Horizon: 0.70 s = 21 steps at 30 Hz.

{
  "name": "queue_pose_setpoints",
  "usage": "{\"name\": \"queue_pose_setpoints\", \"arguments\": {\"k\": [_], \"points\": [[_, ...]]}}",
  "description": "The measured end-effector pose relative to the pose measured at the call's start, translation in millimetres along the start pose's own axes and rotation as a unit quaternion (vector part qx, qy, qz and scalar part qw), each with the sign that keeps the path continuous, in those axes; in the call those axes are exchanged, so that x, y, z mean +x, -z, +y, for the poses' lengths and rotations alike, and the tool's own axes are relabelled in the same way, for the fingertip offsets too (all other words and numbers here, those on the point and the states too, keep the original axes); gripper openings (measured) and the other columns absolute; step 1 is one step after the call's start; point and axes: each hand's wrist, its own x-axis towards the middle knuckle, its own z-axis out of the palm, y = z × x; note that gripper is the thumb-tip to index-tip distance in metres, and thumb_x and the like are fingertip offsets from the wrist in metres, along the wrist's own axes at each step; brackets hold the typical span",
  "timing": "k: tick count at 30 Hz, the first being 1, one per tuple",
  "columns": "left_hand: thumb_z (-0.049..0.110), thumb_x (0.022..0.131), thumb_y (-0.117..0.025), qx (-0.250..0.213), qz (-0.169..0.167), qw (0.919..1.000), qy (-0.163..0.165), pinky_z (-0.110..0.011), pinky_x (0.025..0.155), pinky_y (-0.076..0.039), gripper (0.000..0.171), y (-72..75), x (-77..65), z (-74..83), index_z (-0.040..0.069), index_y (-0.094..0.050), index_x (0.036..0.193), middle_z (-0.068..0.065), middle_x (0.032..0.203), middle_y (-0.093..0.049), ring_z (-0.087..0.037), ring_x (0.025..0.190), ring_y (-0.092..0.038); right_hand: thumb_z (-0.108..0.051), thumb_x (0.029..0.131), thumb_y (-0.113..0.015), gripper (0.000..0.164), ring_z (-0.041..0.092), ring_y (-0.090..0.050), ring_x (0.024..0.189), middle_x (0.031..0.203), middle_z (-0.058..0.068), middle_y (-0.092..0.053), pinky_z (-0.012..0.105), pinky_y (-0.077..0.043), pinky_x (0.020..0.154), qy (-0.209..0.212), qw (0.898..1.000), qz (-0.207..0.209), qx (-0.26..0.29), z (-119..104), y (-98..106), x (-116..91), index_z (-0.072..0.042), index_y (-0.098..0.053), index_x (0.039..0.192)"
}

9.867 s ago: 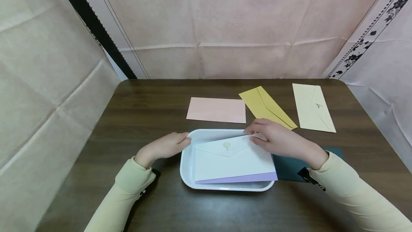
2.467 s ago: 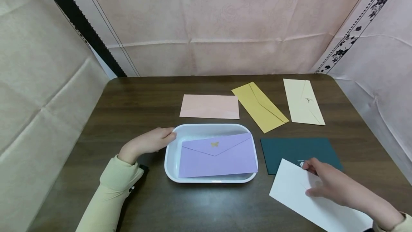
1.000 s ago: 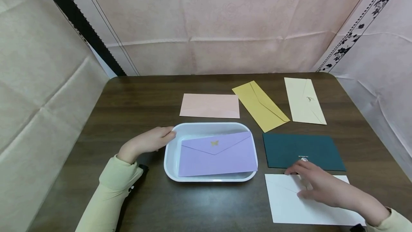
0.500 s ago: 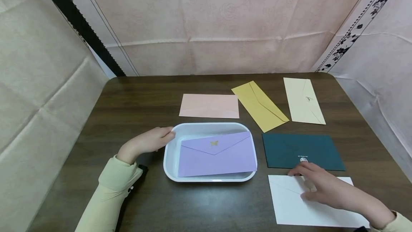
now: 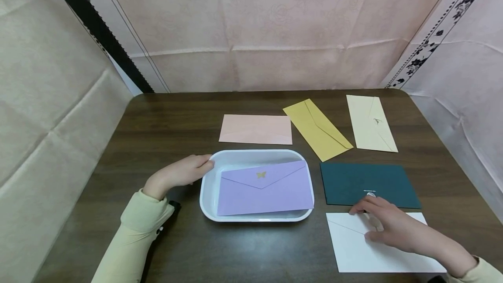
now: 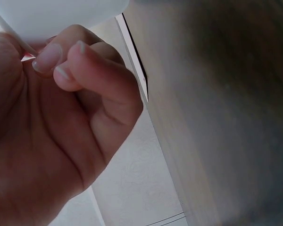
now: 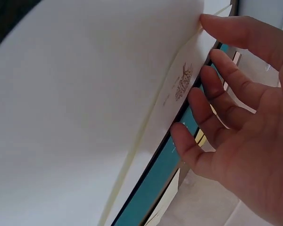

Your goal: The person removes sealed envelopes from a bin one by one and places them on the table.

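Note:
My left hand (image 5: 178,176) pinches the left rim of a white tray (image 5: 207,198); in the left wrist view its thumb and fingers curl at the tray's edge (image 6: 61,19). Inside the tray lies a purple envelope (image 5: 265,195) with a gold butterfly on its flap, one corner over the right rim. To the right, a white envelope (image 5: 353,252) lies flap up on the table. My right hand (image 5: 401,230) rests over it, thumb on the flap and loosely spread fingertips along the far edge. The right wrist view shows a brown plant print (image 7: 184,82) on the flap.
A dark teal envelope (image 5: 361,180) lies just beyond the white one. Farther back are a pink envelope (image 5: 255,129), a yellow envelope (image 5: 316,128) and a cream envelope (image 5: 367,121). Pale cloth (image 5: 255,21) hangs behind the brown wooden table (image 5: 177,125).
The white envelope has gone from atop the purple one in the tray to the table at right, turned straight below the teal one. The left hand stays on the rim.

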Motion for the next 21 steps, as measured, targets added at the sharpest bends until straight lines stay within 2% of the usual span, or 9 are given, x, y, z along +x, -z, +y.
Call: {"name": "queue_pose_setpoints", "arguments": {"k": [6,11,16,21], "points": [[0.035,0.103,-0.035,0.002,0.001,1.0000,0.000,-0.035,0.062,-0.048,0.034,0.2,0.2,-0.8,0.017,-0.054,0.124,0.002,0.091,-0.061,-0.022,0.070,-0.055,-0.023,0.070,-0.079,0.044,0.008,-0.046,0.096,0.104,-0.015,-0.051,0.041,-0.039,0.069,0.000,1.000,-0.029,0.004,-1,6,6,-0.024,-0.059,0.109],[0.034,0.103,-0.036,0.002,0.001,1.0000,-0.002,-0.035,0.062,-0.048,0.033,0.9,0.7,-0.9,0.017,-0.053,0.125,0.002,0.092,-0.061,-0.022,0.071,-0.055,-0.038,0.076,-0.075,0.037,0.008,-0.048,0.091,0.100,-0.017,-0.052,0.040,-0.038,0.069,0.017,0.999,-0.021,-0.017,-5,13,19,-0.024,-0.061,0.108],[0.033,0.103,-0.037,0.005,0.003,1.0000,0.004,-0.035,0.061,-0.048,0.032,1.3,0.9,-1.0,0.017,-0.054,0.125,0.002,0.090,-0.061,-0.021,0.070,-0.055,-0.032,0.079,-0.074,0.033,0.010,-0.051,0.096,0.102,-0.016,-0.053,0.041,-0.043,0.076,0.026,0.999,0.001,-0.023,-14,25,42,-0.023,-0.062,0.109],[0.033,0.102,-0.038,0.000,0.002,1.0000,0.006,-0.035,0.061,-0.048,0.033,-0.1,0.5,-1.2,0.016,-0.054,0.125,0.001,0.091,-0.061,-0.021,0.071,-0.054,-0.026,0.080,-0.074,0.035,0.008,-0.049,0.101,0.108,-0.012,-0.053,0.032,-0.046,0.080,0.057,0.997,0.043,-0.026,-26,40,72,-0.018,-0.062,0.112]]}}
